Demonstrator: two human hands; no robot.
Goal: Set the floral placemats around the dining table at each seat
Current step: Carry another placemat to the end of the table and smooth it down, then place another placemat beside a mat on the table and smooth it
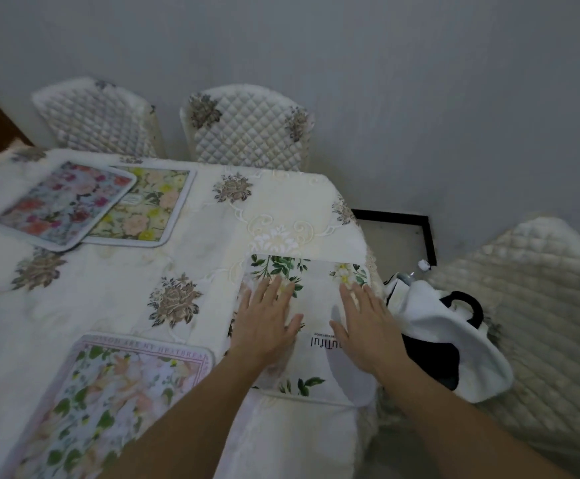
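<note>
White mat with green leafy sprigs (319,305) is sitting at the right end of the surface (109,288), and both hands are lying flat on it. The left hand (264,319) and right hand (361,326) are palm down with fingers straight and spread, so they're gripping nothing and just pressing. I'm guessing that's to smooth the mat and square it to the edge for the seat at this end.

A tablecloth flap (298,233) is folding over the mat's far edge and hiding the top of the print. It'll probably need flipping back, or the mat sliding out from under it.

A pink-bordered mat (115,392) is lying near the front edge, and it's looking placed to me.

The pink-and-red mat (64,205) is lying crooked on top of the yellow mat (153,209) at the far side. Those two are looking more like a waiting stack than set places, since two quilted chairs (247,133) are standing over there.

A black-and-white bag (447,340) is slumping just beside the right corner, off the surface.
</note>
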